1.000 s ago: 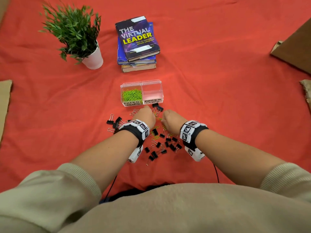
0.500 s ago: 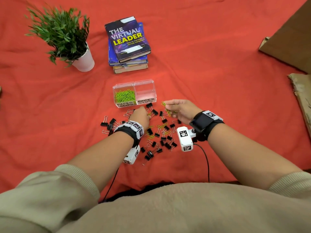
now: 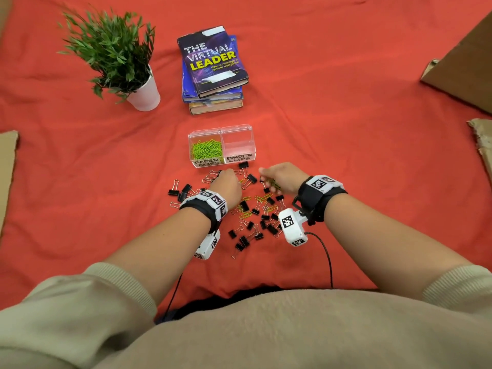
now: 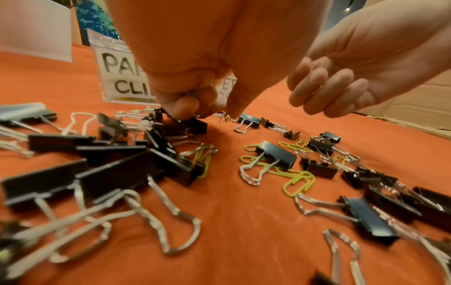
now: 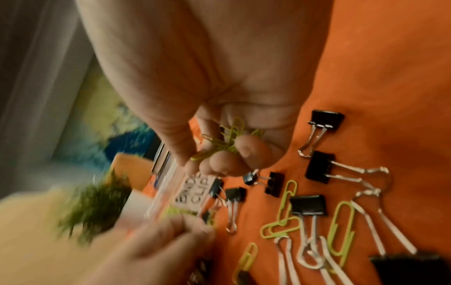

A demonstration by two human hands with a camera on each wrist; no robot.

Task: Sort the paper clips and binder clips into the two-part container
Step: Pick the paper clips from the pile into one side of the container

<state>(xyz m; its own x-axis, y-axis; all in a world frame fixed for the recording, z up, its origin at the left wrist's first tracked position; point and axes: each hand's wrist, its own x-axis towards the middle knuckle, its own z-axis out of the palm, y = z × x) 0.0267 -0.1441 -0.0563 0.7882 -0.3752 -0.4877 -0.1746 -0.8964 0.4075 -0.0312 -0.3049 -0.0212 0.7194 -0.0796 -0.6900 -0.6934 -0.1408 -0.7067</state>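
A clear two-part container (image 3: 221, 163) stands on the red cloth. Its left part, labelled PAPER CLIPS, holds green paper clips (image 3: 206, 149). The right part (image 3: 237, 145), labelled BINDER CLIPS, looks empty. Several black binder clips (image 3: 250, 225) and green paper clips (image 3: 245, 214) lie scattered in front of it. My left hand (image 3: 225, 175) reaches down just before the container, and its curled fingers (image 4: 185, 105) pinch a binder clip (image 4: 192, 125). My right hand (image 3: 267, 179) hovers beside it, palm turned inward, gripping a small bunch of green paper clips (image 5: 225, 141).
A potted plant (image 3: 119, 62) stands at the back left and a stack of books (image 3: 213, 73) behind the container. Cardboard pieces lie at the right edge (image 3: 463, 73) and the left edge (image 3: 8, 166). Wrist camera cables trail toward my body.
My right hand has lifted off the pile with green paper clips, moved right and turned palm inward. My left hand has crept forward toward the container.
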